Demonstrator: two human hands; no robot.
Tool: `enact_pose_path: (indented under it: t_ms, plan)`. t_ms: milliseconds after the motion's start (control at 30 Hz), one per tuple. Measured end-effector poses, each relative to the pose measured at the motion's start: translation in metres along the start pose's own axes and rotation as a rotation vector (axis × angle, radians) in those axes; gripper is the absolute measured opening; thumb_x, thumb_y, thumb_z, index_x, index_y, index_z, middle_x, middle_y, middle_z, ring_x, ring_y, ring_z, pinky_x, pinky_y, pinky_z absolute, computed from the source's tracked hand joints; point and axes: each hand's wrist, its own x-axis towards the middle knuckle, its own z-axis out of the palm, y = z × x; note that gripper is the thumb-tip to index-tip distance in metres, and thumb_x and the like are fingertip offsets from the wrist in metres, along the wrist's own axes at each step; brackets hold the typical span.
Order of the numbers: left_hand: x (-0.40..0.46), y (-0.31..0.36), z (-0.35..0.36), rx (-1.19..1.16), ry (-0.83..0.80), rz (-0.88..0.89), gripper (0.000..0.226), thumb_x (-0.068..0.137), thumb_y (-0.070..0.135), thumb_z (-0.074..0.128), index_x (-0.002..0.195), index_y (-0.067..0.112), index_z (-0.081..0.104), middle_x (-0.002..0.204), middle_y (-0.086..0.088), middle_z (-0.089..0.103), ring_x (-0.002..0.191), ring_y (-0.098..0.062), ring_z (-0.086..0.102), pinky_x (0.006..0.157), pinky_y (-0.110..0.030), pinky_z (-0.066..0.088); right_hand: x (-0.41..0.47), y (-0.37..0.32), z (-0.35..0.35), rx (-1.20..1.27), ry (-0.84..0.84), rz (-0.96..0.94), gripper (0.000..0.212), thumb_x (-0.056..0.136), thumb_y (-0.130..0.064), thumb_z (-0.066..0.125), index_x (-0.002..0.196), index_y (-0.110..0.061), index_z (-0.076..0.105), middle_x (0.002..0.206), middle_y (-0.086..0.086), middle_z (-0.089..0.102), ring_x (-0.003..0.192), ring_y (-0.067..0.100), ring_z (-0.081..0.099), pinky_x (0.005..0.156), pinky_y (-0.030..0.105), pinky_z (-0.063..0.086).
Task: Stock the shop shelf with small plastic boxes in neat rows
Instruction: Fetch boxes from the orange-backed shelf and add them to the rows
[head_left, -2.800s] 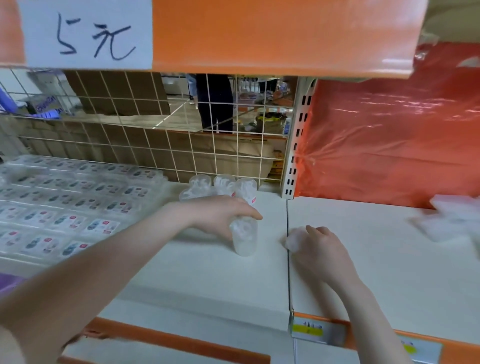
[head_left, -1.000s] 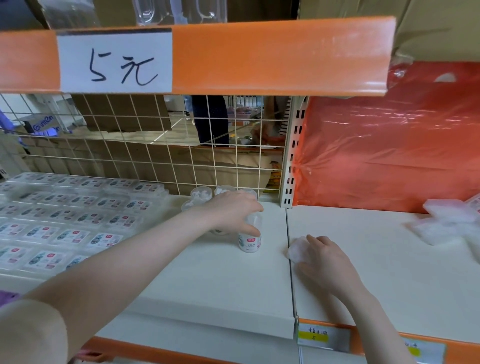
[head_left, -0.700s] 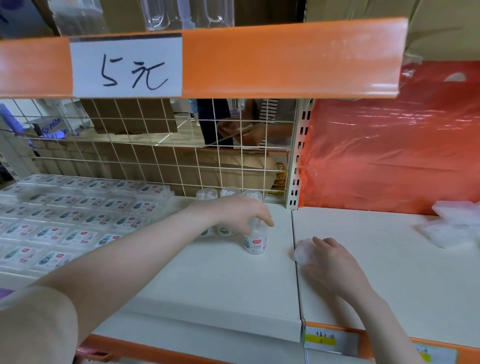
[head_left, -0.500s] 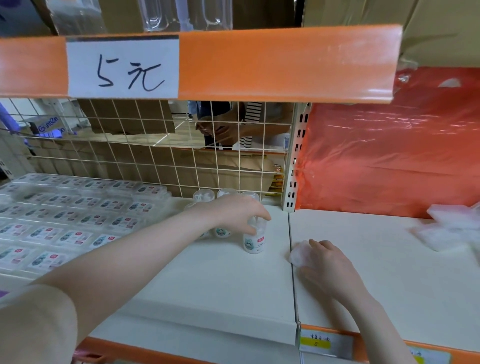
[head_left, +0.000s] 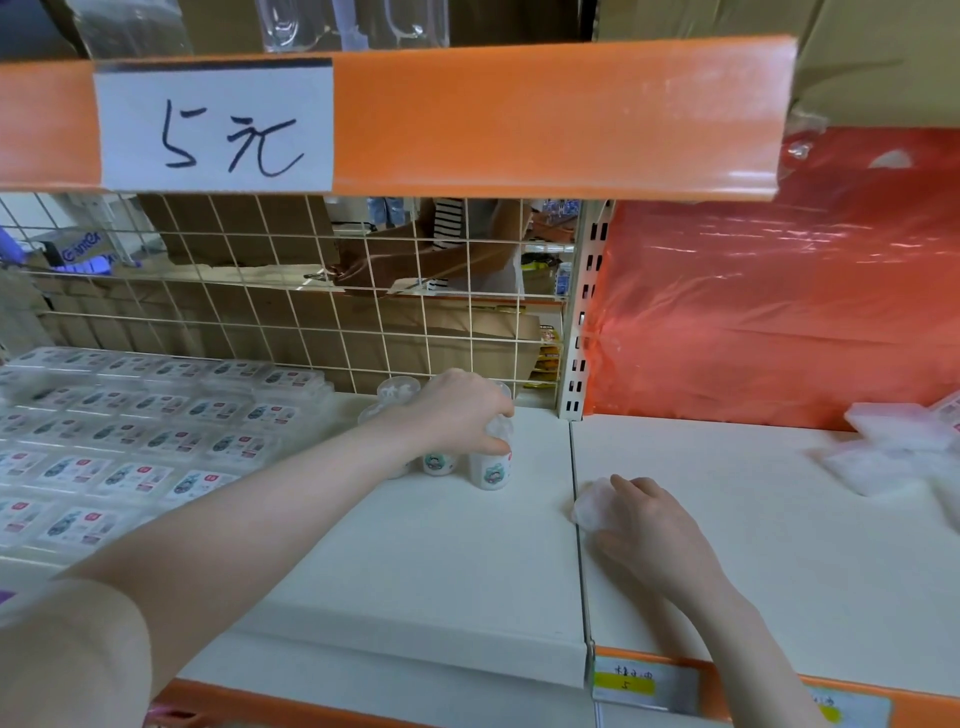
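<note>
My left hand (head_left: 460, 410) reaches to the back of the white shelf (head_left: 415, 561) and grips the top of a small clear plastic container (head_left: 491, 467) with a printed label, which stands upright. More such containers (head_left: 397, 392) stand beside and behind it, partly hidden by the hand. My right hand (head_left: 644, 525) rests on the shelf to the right of the seam, fingers curled over a clear plastic item (head_left: 589, 506). Flat labelled plastic boxes (head_left: 135, 431) lie in neat rows on the left.
A wire grid (head_left: 311, 312) backs the shelf, and a person stands behind it. An orange shelf edge (head_left: 519, 114) with a handwritten price label hangs overhead. Red plastic sheet (head_left: 779, 312) covers the right back. Loose clear boxes (head_left: 898, 452) lie at the far right.
My left hand has carried the container from the shelf's middle toward the back and stood it by the other containers. My right hand has stayed in place.
</note>
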Motion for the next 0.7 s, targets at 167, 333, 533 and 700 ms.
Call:
enact_pose_path:
  t_ms: [167, 333, 533, 700]
  plan:
    - [0.000, 0.000, -0.001, 0.012, -0.011, -0.057, 0.040, 0.084, 0.048, 0.056, 0.116, 0.024, 0.060, 0.107, 0.002, 0.064, 0.102, -0.023, 0.058, 0.077, -0.032, 0.038, 0.000, -0.001, 0.000, 0.012, -0.013, 0.014, 0.031, 0.074, -0.027, 0.061, 0.101, -0.015, 0.052, 0.096, -0.002, 0.052, 0.097, 0.021, 0.053, 0.069, 0.027, 0.037]
    - [-0.003, 0.000, 0.004, -0.002, 0.017, -0.077, 0.034, 0.086, 0.046, 0.053, 0.107, 0.022, 0.063, 0.104, 0.001, 0.062, 0.100, -0.023, 0.057, 0.075, -0.031, 0.044, -0.001, -0.002, 0.000, 0.021, -0.020, 0.038, 0.042, 0.076, -0.027, 0.061, 0.116, -0.016, 0.052, 0.107, 0.000, 0.054, 0.105, 0.021, 0.052, 0.077, 0.028, 0.041]
    - [-0.008, 0.003, 0.010, 0.046, 0.012, -0.062, 0.035, 0.088, 0.042, 0.052, 0.115, 0.020, 0.060, 0.112, 0.002, 0.058, 0.107, -0.022, 0.054, 0.079, -0.032, 0.041, -0.002, -0.003, 0.000, -0.039, -0.004, 0.027, 0.036, 0.077, -0.025, 0.058, 0.111, -0.013, 0.053, 0.101, 0.002, 0.054, 0.098, 0.024, 0.053, 0.074, 0.028, 0.040]
    - [-0.012, 0.005, 0.010, 0.044, 0.007, -0.080, 0.035, 0.091, 0.033, 0.048, 0.123, 0.021, 0.057, 0.121, -0.001, 0.056, 0.112, -0.025, 0.053, 0.088, -0.036, 0.043, -0.004, -0.007, -0.001, -0.084, 0.002, 0.026, 0.039, 0.079, -0.022, 0.056, 0.116, -0.010, 0.053, 0.104, 0.005, 0.056, 0.101, 0.026, 0.053, 0.078, 0.030, 0.041]
